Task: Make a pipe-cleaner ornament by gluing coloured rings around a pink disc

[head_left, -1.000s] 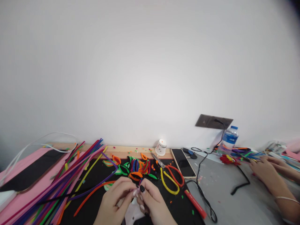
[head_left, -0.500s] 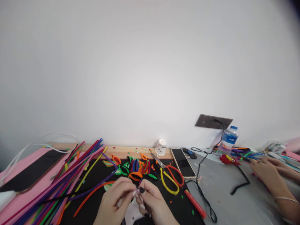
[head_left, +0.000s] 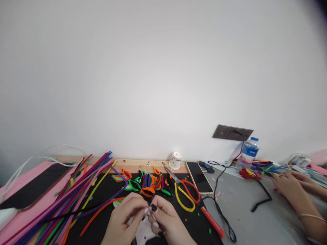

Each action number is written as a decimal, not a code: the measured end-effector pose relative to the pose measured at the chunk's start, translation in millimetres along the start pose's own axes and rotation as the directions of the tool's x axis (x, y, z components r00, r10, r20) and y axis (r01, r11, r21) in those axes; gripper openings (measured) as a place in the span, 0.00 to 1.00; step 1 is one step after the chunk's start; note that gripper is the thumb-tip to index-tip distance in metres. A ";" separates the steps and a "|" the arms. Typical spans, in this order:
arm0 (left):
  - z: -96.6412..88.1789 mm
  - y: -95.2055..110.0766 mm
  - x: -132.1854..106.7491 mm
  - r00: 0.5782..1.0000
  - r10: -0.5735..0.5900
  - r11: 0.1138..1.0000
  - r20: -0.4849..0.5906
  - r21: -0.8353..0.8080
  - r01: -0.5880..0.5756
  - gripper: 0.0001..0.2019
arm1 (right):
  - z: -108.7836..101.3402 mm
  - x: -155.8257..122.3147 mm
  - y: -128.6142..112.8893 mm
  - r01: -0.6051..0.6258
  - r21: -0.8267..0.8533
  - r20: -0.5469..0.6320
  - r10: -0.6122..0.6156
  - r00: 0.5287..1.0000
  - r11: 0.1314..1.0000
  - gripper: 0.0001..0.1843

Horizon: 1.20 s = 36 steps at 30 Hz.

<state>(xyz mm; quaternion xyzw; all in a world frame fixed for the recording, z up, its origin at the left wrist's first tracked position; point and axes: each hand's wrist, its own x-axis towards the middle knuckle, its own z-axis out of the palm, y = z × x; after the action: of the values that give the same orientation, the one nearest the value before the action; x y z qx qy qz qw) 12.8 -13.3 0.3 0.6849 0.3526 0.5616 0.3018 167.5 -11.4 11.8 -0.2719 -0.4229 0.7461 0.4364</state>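
Note:
My left hand (head_left: pixel 127 217) and my right hand (head_left: pixel 167 217) meet at the bottom centre of the head view, fingertips pinched together. Whatever they hold is mostly hidden; only a dark purplish bit shows between the fingertips. Just beyond them lies a pile of small bent pipe cleaner loops (head_left: pixel 147 193) in orange, green, blue and red, on a black mat (head_left: pixel 102 217). Scissors (head_left: pixel 190 201) with one yellow and one red handle rest to the right of my right hand. A loose orange pipe cleaner (head_left: pixel 95 214) curves beside my left hand.
Long pipe cleaners (head_left: pixel 58 211) spread across the left side. Towards the wall stand a white paper cup (head_left: pixel 175 161) and a water bottle (head_left: pixel 248 153), with a phone (head_left: pixel 200 177) between. A red marker (head_left: pixel 212 222) and black cable (head_left: pixel 219 207) lie right. Another person's hands (head_left: pixel 288 185) work far right.
My fingers shift very slightly in their pinch. Everything on the table stays where it was.

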 end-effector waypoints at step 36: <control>8.4 0.8 0.1 0.969 -0.243 0.935 -0.044 -0.277 0.222 0.01 | -7.7 0.8 1.7 0.248 -0.155 -0.159 -0.271 0.949 0.956 0.18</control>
<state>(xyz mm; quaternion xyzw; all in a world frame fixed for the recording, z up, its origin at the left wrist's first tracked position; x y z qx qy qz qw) 21.2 -13.8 -0.5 0.5686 0.3629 0.5908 0.4426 172.3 -8.1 6.5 -0.3081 -0.4628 0.6249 0.5481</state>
